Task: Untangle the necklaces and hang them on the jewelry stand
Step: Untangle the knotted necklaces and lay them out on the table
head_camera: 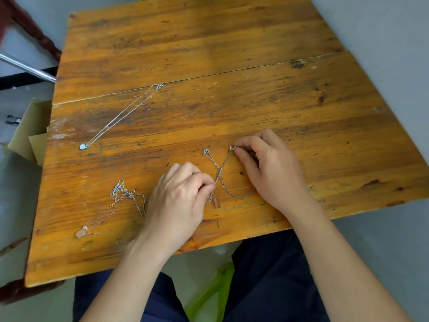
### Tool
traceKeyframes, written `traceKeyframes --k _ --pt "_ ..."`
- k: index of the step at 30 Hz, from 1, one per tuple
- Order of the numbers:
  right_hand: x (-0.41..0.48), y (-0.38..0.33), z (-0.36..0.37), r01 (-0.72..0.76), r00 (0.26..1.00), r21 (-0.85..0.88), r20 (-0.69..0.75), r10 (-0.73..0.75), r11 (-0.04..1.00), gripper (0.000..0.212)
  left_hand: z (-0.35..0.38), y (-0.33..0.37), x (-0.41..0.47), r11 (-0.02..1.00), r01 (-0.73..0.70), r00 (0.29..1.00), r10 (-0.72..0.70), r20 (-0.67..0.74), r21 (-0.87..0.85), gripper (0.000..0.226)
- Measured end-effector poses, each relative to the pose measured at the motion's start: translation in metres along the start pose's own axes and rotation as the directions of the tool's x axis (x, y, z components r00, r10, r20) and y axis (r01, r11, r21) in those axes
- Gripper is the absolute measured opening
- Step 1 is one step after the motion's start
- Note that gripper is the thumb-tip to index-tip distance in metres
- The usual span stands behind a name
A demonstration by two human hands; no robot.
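Pinching the crossing of two thin silver chains between thumb and forefinger, the left hand is laid knuckles-up on the near part of the wooden table. Its remaining fingers are curled under, and its forearm is brought in over the near edge. The right hand is set just to the right of that pinch and slightly farther from the body, back upward, with the wrist angled inward. One clasp end of the chains is held narrowly between its thumb and fingertips. From this grip the chain is drawn down and leftward to the left hand's pinch, where it is crossed by the second chain. The second chain's free clasp is left lying on the wood beyond the left fingertips, touched by neither hand. A slack loop is seen trailing rightward below the crossing, toward the heel of the right hand.

To the left of the left hand, close beside its wrist, a second knot of necklaces is lying — silver and rose-gold strands together, with an oval pendant at the near end. Well beyond both grips, up and to the left, a single silver necklace is laid out straight, ending in a pale blue pendant. A cardboard box is seen past the table's left side.
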State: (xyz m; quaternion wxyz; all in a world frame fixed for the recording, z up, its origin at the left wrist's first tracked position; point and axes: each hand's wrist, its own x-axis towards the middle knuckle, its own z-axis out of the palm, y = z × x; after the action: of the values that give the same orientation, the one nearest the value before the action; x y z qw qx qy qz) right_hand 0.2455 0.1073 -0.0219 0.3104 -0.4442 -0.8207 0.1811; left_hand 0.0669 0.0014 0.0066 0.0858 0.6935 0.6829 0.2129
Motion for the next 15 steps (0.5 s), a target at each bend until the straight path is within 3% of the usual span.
traceKeyframes --k 7,15 --pt "0.001 -0.003 0.0 -0.024 1.0 -0.012 0.006 0.024 1.0 0.015 -0.007 -0.005 -0.007 1.0 0.015 0.997 -0.015 0.073 0.002 0.014" --pt "-0.002 -0.002 -0.002 0.047 0.999 0.006 0.007 -0.047 0.999 0.018 -0.014 -0.013 -0.021 0.998 0.055 0.995 -0.053 0.085 -0.015 0.009"
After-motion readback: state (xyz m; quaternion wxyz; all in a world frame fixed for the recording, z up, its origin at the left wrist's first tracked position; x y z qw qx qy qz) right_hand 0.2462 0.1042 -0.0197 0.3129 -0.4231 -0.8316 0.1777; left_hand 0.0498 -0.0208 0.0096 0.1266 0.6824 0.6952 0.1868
